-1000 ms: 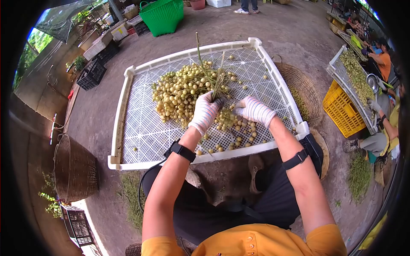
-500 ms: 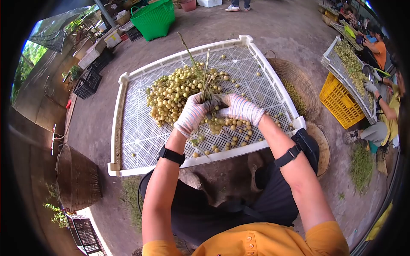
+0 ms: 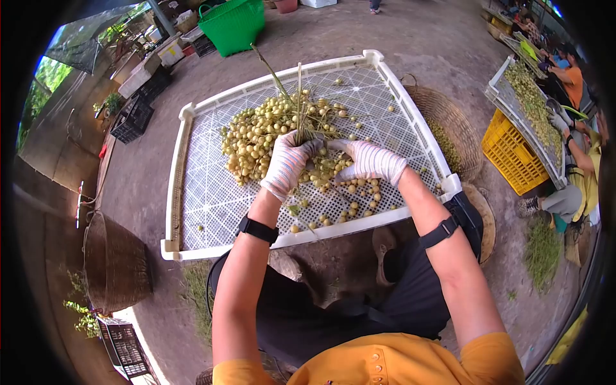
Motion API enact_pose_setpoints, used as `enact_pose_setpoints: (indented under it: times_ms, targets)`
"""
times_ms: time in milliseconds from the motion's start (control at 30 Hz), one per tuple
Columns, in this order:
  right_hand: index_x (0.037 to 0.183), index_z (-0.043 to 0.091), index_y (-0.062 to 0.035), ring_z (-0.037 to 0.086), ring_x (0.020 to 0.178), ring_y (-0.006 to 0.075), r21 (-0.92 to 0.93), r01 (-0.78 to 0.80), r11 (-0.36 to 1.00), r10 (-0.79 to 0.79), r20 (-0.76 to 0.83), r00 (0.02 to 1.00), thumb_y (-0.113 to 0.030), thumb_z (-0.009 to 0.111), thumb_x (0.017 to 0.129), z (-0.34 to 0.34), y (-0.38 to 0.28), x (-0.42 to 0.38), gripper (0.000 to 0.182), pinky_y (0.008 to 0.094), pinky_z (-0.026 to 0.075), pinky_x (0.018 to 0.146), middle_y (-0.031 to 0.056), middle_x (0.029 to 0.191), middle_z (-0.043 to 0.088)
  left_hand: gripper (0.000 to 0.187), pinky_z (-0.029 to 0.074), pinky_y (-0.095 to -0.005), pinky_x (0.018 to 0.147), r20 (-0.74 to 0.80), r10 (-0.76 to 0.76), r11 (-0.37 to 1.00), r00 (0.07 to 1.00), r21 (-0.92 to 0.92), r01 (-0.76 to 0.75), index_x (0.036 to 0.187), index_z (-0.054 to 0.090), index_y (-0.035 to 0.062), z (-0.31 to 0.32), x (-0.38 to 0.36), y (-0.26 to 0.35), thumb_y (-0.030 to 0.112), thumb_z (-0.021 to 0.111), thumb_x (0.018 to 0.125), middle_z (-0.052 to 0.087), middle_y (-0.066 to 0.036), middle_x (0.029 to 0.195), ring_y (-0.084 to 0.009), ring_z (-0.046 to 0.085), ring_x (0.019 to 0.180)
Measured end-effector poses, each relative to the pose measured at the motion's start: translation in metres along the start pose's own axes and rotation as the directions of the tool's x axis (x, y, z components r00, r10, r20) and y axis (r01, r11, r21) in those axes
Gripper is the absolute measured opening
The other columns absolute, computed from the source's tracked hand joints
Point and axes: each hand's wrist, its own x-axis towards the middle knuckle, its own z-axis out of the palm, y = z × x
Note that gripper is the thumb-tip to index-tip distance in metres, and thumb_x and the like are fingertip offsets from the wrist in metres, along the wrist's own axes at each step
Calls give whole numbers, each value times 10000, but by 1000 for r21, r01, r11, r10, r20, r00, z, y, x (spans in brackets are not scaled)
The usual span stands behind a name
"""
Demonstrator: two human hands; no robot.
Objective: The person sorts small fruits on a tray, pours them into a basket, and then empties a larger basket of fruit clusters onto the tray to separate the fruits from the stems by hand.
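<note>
On a white mesh tray (image 3: 212, 215) lies a heap of small round yellow-green fruit (image 3: 256, 131) on stems. My left hand (image 3: 287, 163), in a striped glove with dark fingertips, is closed round the stems of a fruit bunch (image 3: 326, 168); the long stalks (image 3: 299, 96) stick up above the fist. My right hand (image 3: 371, 160), gloved alike, is at the bunch's right side, thumb and fingers apart. Whether its fingertips touch the fruit is hard to see. Loose fruit (image 3: 353, 208) is scattered on the mesh below the hands.
A round wicker basket (image 3: 459, 115) holding fruit stands right of the tray. Farther right, people sit by another fruit-laden tray (image 3: 529, 102) above a yellow crate (image 3: 513, 154). A green basket (image 3: 234, 29) is behind; a tall brown basket (image 3: 114, 263) stands left.
My right hand has moved right, away from the left, and its fingers have spread. More of the bunch shows between the hands. My left hand still grips the stems.
</note>
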Motion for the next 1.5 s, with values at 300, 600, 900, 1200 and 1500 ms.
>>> enact_pose_setpoints:
  times_ms: [300,600,900,1200,1500]
  targets:
    - [967,632,9,613,820,347,-175,-306,936,331,135,934,-367,636,778,1,-37,5,421,389,479,764,197,872,647,111,457,-212,507,1,38,999,999,-1,-38,914,653,25,2,1,-8,68,639,813,654,-14,771,-77,573,614]
    - [952,645,-68,619,836,302,-159,-247,956,199,-266,943,-309,655,734,-14,-26,-11,326,386,487,739,136,848,654,109,415,-212,415,-200,-13,998,980,-58,1,906,664,48,2,3,-5,96,629,815,641,-4,716,-75,560,570]
    - [797,659,-65,609,643,264,-26,-273,962,257,-267,929,-303,691,675,0,-40,8,270,361,485,642,111,699,642,85,399,-217,395,-176,-68,997,982,-46,60,857,670,37,19,-5,-6,94,652,796,626,-16,677,-76,528,498]
    - [1027,608,-20,594,810,179,-46,-222,974,223,43,974,-298,759,641,-13,-13,-4,499,318,478,760,89,910,658,152,465,-232,453,-164,-26,984,986,-177,-4,924,650,24,13,-1,2,103,664,795,651,-24,766,-79,574,602]
    - [1074,595,-15,605,832,199,314,-103,944,145,-112,983,-298,721,722,43,34,35,469,324,479,798,129,950,657,154,541,-274,595,-180,41,955,983,-282,-91,943,620,-24,18,4,-7,31,636,801,663,-94,817,-169,638,689]
